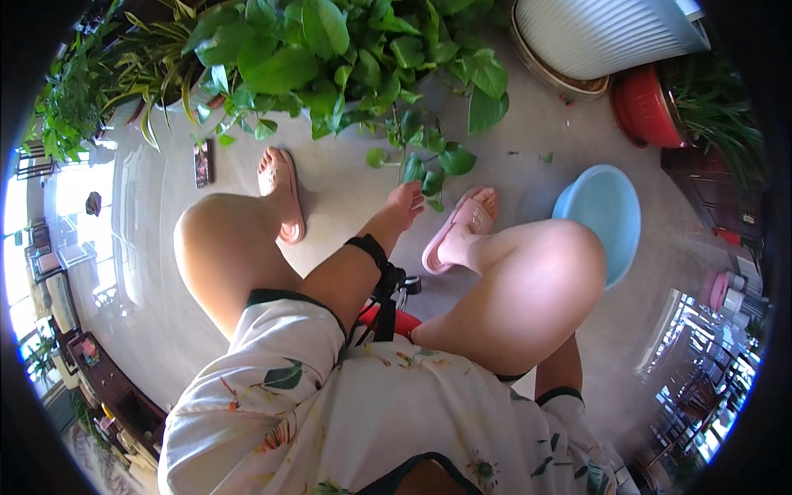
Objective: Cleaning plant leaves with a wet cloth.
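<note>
My left hand (406, 204) reaches down between my knees, its fingers partly curled at the lower tip of a trailing vine with heart-shaped leaves (458, 159). Whether the fingertips pinch a leaf or stem cannot be made out. The vine hangs from a dense, leafy green plant (346, 55) at the top of the view. A black strap (369, 252) circles my left forearm. My right forearm (560, 365) goes down beside my right thigh, and my right hand is out of view behind the leg.
A light blue plastic basin (609, 223) stands right of my right knee. A ribbed white planter (606, 37) and a red pot (646, 108) are at the upper right. Left of my sandals lies a small dark box (203, 164). Part of a red object (399, 323) shows beneath me.
</note>
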Tool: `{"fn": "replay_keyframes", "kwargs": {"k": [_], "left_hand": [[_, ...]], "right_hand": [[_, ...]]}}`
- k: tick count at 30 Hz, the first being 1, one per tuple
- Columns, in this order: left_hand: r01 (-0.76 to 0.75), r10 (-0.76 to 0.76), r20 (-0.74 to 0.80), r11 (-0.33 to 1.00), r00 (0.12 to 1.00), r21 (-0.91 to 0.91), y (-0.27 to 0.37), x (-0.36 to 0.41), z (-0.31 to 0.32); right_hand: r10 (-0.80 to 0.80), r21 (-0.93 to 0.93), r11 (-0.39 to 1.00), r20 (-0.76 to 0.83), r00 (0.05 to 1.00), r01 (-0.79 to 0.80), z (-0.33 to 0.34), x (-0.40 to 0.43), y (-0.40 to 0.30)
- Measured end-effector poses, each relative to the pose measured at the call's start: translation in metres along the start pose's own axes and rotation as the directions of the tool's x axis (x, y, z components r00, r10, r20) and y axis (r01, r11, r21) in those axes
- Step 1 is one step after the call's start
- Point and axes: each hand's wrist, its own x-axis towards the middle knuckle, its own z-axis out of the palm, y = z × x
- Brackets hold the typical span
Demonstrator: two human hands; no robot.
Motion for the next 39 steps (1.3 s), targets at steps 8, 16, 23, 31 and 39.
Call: {"fn": "replay_keyframes", "kwargs": {"k": [8,16,23,31,39], "left_hand": [[-0.004,-0.021,-0.170,0.990,0.985,-0.144,-0.014,0.009,0.014],[-0.079,0.084,0.003,0.950,0.996,-0.302,-0.025,0.023,0.018],[-0.265,0.354,0.121,0.849,0.927,-0.458,-0.043,0.010,0.040],[-0.162,0.328,0.224,0.825,0.918,-0.542,-0.054,0.013,0.056],[-0.682,0.658,0.223,0.730,0.720,0.049,-0.048,-0.028,0.083]], "right_hand": [[0.043,-0.072,0.997,0.138,0.989,-0.034,0.006,0.045,0.026],[0.034,-0.424,0.894,0.384,0.923,0.144,0.057,0.146,0.152],[0.175,-0.830,0.526,0.321,0.931,0.188,0.140,0.155,0.144],[-0.027,-0.787,0.489,0.417,0.908,0.376,0.108,0.146,0.127],[0.083,-0.158,0.987,0.329,0.941,-0.032,0.081,0.158,0.141]]}}
